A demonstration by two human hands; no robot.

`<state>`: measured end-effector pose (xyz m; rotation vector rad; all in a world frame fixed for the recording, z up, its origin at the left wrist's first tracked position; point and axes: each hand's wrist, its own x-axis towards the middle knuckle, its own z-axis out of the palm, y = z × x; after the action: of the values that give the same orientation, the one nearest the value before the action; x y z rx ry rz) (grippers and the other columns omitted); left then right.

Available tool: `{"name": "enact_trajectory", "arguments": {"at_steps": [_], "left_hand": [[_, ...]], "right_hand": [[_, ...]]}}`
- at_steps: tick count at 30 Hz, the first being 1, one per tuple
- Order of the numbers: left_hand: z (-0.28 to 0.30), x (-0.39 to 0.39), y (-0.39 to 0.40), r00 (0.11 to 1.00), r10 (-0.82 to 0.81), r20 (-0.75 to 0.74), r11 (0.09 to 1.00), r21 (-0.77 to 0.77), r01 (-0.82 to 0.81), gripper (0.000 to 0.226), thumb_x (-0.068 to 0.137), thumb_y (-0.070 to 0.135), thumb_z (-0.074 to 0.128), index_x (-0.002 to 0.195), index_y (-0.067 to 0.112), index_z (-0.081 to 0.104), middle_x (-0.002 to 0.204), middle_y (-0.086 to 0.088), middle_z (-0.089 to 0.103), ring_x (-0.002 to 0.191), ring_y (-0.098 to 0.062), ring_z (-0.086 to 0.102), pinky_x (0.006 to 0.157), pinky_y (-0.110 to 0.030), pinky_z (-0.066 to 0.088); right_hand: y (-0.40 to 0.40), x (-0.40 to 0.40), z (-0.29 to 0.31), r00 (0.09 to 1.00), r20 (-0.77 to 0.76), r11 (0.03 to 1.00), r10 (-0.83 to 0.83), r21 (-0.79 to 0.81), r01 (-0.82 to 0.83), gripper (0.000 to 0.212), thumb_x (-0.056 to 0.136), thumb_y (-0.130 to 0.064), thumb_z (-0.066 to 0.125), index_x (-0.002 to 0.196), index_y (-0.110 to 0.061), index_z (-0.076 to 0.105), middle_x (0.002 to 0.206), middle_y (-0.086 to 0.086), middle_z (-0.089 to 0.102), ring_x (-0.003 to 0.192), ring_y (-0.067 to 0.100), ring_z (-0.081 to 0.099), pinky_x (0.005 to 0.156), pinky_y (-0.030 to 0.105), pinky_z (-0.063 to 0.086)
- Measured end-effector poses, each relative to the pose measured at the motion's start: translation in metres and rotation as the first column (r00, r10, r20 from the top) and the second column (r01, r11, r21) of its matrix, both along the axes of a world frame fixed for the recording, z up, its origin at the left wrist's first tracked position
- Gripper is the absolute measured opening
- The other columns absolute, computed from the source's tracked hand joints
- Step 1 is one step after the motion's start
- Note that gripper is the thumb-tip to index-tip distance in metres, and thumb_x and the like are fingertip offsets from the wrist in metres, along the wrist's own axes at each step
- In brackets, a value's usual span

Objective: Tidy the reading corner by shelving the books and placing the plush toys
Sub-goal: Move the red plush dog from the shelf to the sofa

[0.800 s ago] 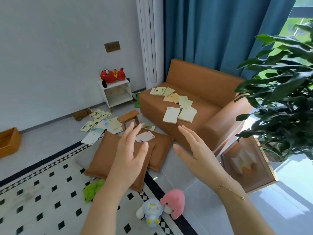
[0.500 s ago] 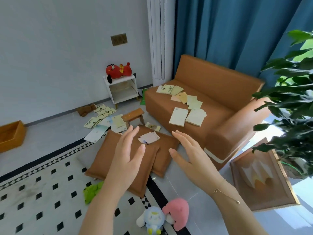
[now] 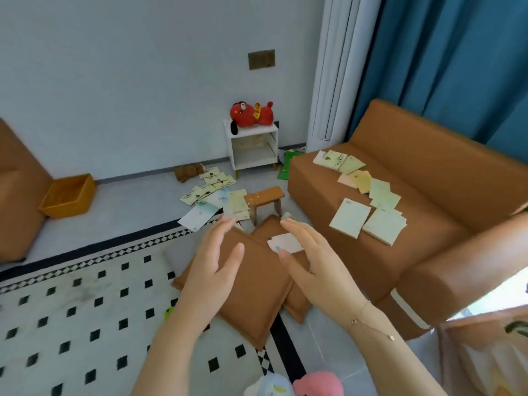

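Observation:
My left hand and my right hand are raised in front of me, palms facing each other, fingers apart and holding nothing. Several thin pale books lie scattered on the floor and on the brown sofa seat; one more rests on a brown cushion between my hands. A red plush toy lies on top of a small white open shelf. A brown plush sits by the wall. Pink, pale blue and green plush toys lie near my arms.
Two brown cushions lie on the floor beside the brown sofa. A small wooden stool stands among the books. An orange open box sits by the wall at left. A black-and-white patterned rug covers the near floor.
My view has swung left and down, so the plant and framed picture left the frame. Both hands stay raised and have drawn a little closer together.

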<state>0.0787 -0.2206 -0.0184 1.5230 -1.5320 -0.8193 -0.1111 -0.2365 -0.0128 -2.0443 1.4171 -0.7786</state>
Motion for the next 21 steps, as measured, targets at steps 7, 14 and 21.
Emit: {"name": "enact_trajectory", "arguments": {"at_steps": [7, 14, 21], "left_hand": [[-0.006, 0.103, -0.015, 0.991, 0.13, -0.041, 0.991, 0.032, -0.128, 0.043, 0.098, 0.035, 0.047, 0.135, 0.052, 0.034, 0.147, 0.032, 0.027, 0.135, 0.016, 0.02, 0.105, -0.009, 0.017], [-0.022, 0.265, -0.077, 0.995, 0.1, -0.017, 0.994, 0.05, -0.099, 0.044, 0.097, 0.036, 0.05, 0.134, 0.053, 0.034, 0.148, 0.03, 0.029, 0.136, 0.013, 0.022, 0.113, -0.023, 0.022], [-0.021, 0.371, -0.154, 0.994, 0.05, -0.092, 0.992, 0.118, -0.039, 0.044, 0.098, 0.032, 0.049, 0.138, 0.046, 0.037, 0.142, 0.033, 0.032, 0.131, 0.016, 0.025, 0.108, -0.017, 0.022]], "right_hand": [[-0.045, 0.108, -0.012, 0.991, 0.004, 0.991, 0.131, 0.024, -0.131, 0.051, 0.097, -0.04, 0.046, 0.146, -0.031, 0.033, 0.149, -0.019, 0.031, 0.135, -0.007, 0.023, 0.11, 0.013, 0.022], [-0.102, 0.272, -0.033, 0.996, 0.022, 0.994, 0.082, 0.068, -0.084, 0.05, 0.098, -0.034, 0.048, 0.145, -0.028, 0.034, 0.15, -0.014, 0.033, 0.139, 0.0, 0.024, 0.115, 0.023, 0.024], [-0.157, 0.372, -0.039, 1.0, -0.009, 0.993, 0.006, 0.116, -0.005, 0.049, 0.097, -0.036, 0.048, 0.144, -0.031, 0.034, 0.147, -0.017, 0.035, 0.138, -0.001, 0.027, 0.113, 0.019, 0.026]]}}
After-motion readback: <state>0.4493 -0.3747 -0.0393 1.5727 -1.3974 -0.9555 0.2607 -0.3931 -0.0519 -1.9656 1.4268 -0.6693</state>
